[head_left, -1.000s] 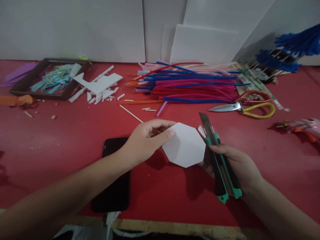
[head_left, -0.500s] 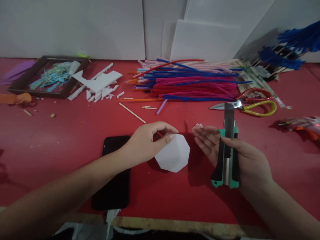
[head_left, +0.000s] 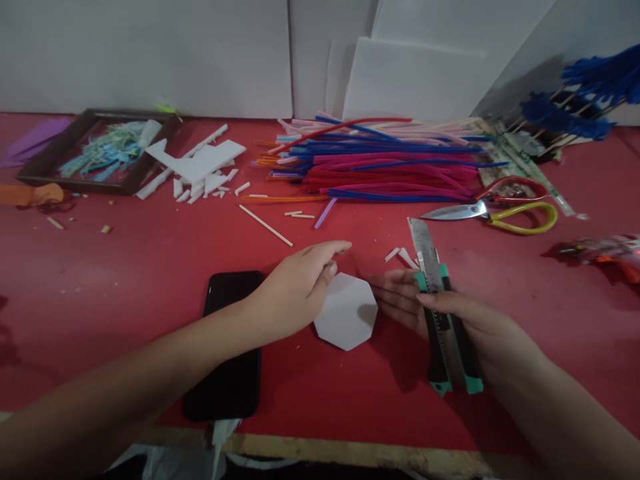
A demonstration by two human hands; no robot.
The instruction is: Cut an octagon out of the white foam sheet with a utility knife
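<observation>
A white eight-sided piece of board or foam (head_left: 347,320) lies flat on the red table between my hands. My left hand (head_left: 300,283) is at its upper left edge, thumb and fingers apart, partly covering that edge. In my right hand (head_left: 480,327) is a green and black utility knife (head_left: 445,327), held under the thumb with its wide blade extended and tilted up to the left. The other fingers of this hand stretch out flat, their tips by the piece's right edge. Small white offcuts (head_left: 400,255) lie just beyond those fingers.
A black phone (head_left: 225,380) lies under my left forearm. Scissors (head_left: 487,212) and a pile of coloured pipe cleaners (head_left: 390,163) lie behind. White scraps (head_left: 205,163), a dark frame (head_left: 30,175) and a thin wooden stick (head_left: 265,225) are at the back left.
My left thumb has come off the top of the white piece, which now lies lower. My right hand has moved left towards it, and the knife has tilted left. More offcuts show.
</observation>
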